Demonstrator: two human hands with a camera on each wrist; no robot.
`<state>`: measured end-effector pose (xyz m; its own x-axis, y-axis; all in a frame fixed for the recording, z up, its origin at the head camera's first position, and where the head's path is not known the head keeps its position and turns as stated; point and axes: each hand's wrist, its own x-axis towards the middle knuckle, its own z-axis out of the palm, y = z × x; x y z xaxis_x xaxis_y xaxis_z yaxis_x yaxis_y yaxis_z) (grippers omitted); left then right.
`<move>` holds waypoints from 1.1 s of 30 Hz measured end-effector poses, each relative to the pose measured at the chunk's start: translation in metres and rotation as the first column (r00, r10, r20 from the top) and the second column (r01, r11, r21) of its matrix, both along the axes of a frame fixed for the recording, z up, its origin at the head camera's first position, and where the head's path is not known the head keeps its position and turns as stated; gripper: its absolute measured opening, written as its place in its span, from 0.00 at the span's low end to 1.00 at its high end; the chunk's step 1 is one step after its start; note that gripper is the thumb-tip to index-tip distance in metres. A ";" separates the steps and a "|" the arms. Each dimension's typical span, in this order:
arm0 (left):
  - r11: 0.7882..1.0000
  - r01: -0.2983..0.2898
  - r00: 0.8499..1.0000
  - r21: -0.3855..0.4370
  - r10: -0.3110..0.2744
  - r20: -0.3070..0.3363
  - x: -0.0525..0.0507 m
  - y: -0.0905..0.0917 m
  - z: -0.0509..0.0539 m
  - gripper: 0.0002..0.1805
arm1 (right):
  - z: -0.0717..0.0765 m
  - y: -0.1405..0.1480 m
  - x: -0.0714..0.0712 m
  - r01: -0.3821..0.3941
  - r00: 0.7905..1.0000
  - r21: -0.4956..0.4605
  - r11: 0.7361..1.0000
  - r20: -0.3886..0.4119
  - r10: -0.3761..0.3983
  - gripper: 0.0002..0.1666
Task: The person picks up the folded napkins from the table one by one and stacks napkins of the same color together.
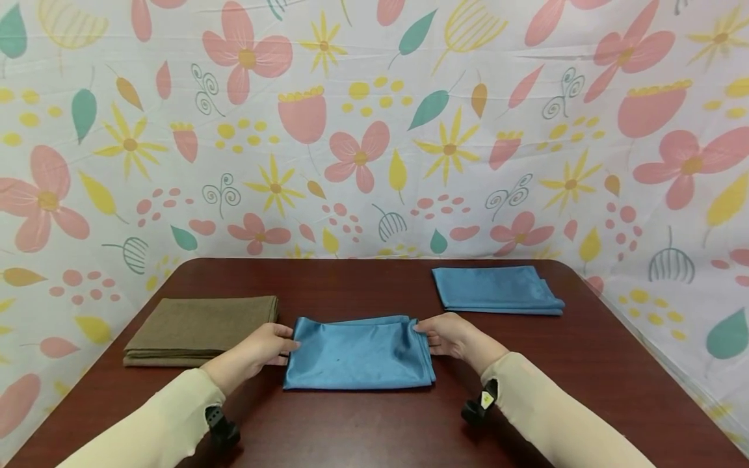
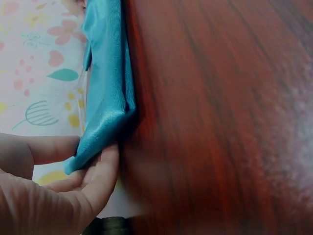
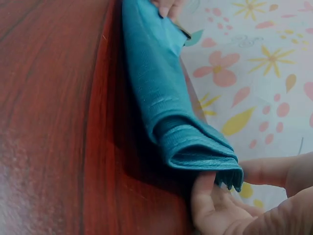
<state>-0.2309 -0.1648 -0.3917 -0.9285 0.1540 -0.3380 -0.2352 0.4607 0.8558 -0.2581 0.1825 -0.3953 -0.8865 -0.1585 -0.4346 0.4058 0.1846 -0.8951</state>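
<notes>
A folded shiny blue cloth [image 1: 359, 357] lies in the middle of the table, in front of the person. My left hand [image 1: 266, 348] pinches its left edge, with the thumb above and fingers beneath, as the left wrist view shows on the cloth [image 2: 105, 98]. At the opposite edge my right hand [image 1: 453, 338] pinches the far right corner between thumb and fingers. Stacked fold layers of the cloth [image 3: 195, 147] show beside that hand in the right wrist view.
To the left sits a folded brown cloth [image 1: 205, 328], close to the left forearm. Another folded blue cloth [image 1: 494, 290] lies at the back right of the dark wooden table [image 1: 351, 429]. A flower-patterned curtain [image 1: 363, 130] hangs behind the table.
</notes>
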 end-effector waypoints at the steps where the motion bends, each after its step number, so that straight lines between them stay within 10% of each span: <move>1: 1.000 0.000 1.000 0.011 0.000 0.003 0.000 0.000 -0.001 0.30 | 0.000 0.000 0.000 -0.007 1.000 -0.006 1.000 -0.001 0.007 0.37; 15: 0.988 0.055 0.998 0.141 -0.060 0.032 0.001 -0.006 -0.011 0.29 | 0.000 -0.004 -0.002 -0.151 0.988 -0.061 0.987 -0.001 0.152 0.37; 33: 0.974 0.045 0.999 0.223 -0.048 0.008 0.004 -0.009 -0.014 0.25 | -0.004 -0.006 -0.002 -0.075 0.997 -0.103 0.992 -0.030 0.073 0.34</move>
<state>-0.2272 -0.1742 -0.4056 -0.9142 0.2697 -0.3024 -0.2298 0.2697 0.9351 -0.2598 0.1766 -0.3990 -0.8814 -0.2674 -0.3894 0.3709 0.1186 -0.9211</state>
